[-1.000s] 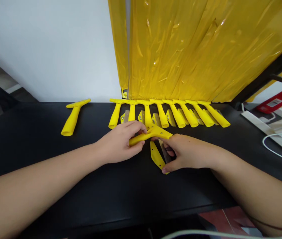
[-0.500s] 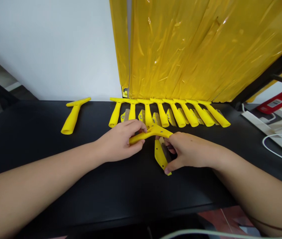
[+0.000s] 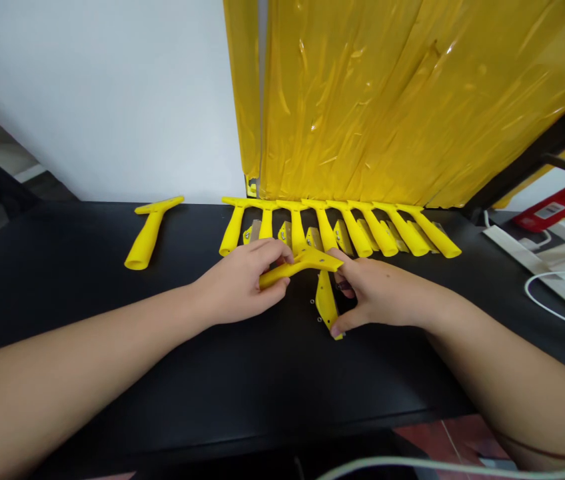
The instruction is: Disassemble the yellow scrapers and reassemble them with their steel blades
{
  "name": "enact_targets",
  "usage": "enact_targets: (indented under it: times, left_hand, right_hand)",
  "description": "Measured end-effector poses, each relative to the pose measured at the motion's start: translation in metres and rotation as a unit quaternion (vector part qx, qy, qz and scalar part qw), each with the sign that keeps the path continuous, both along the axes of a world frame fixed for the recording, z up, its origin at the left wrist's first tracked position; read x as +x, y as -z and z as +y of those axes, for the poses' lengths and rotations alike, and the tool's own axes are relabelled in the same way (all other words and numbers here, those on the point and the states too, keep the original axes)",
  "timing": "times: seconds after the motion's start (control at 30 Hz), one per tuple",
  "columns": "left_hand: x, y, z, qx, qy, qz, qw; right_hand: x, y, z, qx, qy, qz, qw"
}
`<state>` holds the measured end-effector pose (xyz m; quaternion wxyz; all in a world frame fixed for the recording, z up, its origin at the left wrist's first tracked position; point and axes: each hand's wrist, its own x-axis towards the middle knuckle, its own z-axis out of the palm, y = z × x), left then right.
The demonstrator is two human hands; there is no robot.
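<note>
Left hand (image 3: 240, 283) closed firmly round yellow scraper handle (image 3: 287, 272); right hand (image 3: 382, 293) half-curled at yellow blade holder (image 3: 326, 305), grip unclear. Loose fingers risked holder slipping, dropping onto black bench (image 3: 112, 380).

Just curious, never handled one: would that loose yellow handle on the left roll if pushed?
Probably not far: the wide crosspiece of the yellow handle should stop it, though the rounded grip may swivel. The thick moulded plastic looks stiff and fairly light.
</note>
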<state>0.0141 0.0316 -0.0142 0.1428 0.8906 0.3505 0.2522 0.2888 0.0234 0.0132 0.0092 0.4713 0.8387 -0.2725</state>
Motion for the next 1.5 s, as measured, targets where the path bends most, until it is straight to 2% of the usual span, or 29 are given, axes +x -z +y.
enact_targets:
  times: [0.97, 1.5]
  left_hand:
    - [0.0013, -0.0034, -0.0021, -0.008, 0.008, 0.004, 1.000]
    - [0.0018, -0.0051, -0.0028, -0.014, 0.009, 0.010, 1.000]
  right_hand:
    - [-0.0060, 0.0071, 0.0036, -0.047, 0.004, 0.009, 0.999]
    - [-0.0087, 0.0038, 0.0012, -0.051, 0.007, -0.026, 0.998]
